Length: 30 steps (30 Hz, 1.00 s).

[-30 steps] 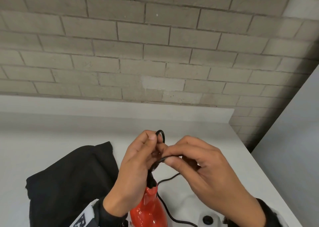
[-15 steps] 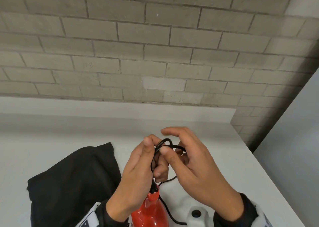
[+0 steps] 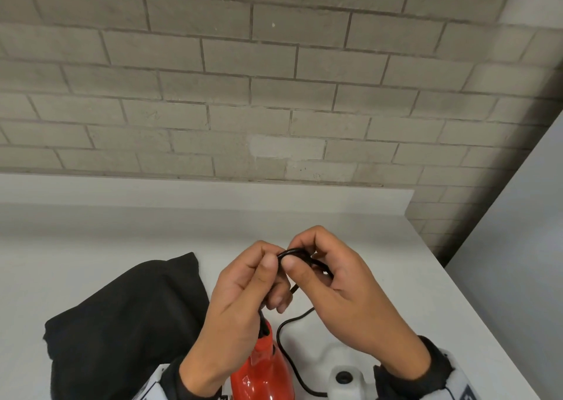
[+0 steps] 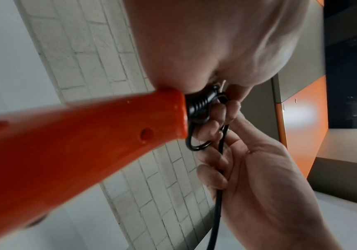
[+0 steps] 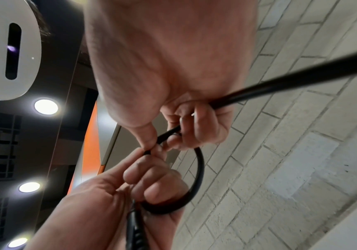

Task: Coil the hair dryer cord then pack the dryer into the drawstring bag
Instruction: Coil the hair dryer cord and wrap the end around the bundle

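The red hair dryer (image 3: 263,372) hangs handle-up under my left hand (image 3: 243,302), which grips the black cord (image 3: 294,252) where it leaves the handle. The red handle (image 4: 77,143) and its ribbed black strain relief (image 4: 201,103) fill the left wrist view. My right hand (image 3: 332,281) pinches the cord loop right against the left thumb. A small cord loop (image 5: 194,184) curls round the left fingers in the right wrist view. The slack cord (image 3: 286,348) drops toward the bottom edge. The black drawstring bag (image 3: 122,326) lies on the white table (image 3: 91,247) to the left.
A grey brick wall (image 3: 274,80) stands behind the table, with a low white ledge (image 3: 182,192) along its foot. The table's right edge (image 3: 475,308) runs diagonally, with a grey floor beyond. White wrist-camera housings (image 3: 344,378) sit at the bottom.
My right hand has brought another turn of cord up to the left thumb and closed its fingers over it. The loop now sits tighter between both hands.
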Motion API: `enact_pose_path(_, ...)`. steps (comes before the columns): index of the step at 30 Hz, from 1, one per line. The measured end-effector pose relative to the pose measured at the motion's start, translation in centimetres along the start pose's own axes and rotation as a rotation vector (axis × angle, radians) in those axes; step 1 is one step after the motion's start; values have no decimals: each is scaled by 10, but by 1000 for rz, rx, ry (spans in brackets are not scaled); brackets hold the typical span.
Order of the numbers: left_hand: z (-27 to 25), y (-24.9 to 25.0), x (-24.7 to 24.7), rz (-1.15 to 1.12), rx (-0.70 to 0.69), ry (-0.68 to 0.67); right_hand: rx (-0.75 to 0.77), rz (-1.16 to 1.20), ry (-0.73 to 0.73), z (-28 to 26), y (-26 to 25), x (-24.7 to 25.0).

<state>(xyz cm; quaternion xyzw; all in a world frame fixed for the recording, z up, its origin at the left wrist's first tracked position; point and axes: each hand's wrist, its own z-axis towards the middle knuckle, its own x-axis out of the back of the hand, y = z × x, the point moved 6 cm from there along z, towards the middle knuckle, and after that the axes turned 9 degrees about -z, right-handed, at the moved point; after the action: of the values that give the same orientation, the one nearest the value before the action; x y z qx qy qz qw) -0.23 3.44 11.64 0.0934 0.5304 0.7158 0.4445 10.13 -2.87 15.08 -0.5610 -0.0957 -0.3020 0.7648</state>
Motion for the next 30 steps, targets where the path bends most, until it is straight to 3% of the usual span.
enact_pose_path(9, 1, -8, 4, -18, 25, 126, -75, -16, 190, -8, 25, 4)
enact_pose_path(15, 2, -6, 26, -83, -29, 306, -160, 4, 284, -46, 78, 4)
enact_pose_path(19, 2, -9, 28, -101, -25, 336, -157, -8, 396, -74, 103, 6)
enact_pose_path(22, 3, -10, 21, -73, -18, 282, -113, -144, 505, -83, 92, 11)
enact_pose_path(24, 3, -8, 21, -57, -26, 268, 3, -261, 517, -79, 72, 10)
enact_pose_path(30, 2, -6, 17, -4, -74, 259, 98, -617, 424, -67, 22, -9)
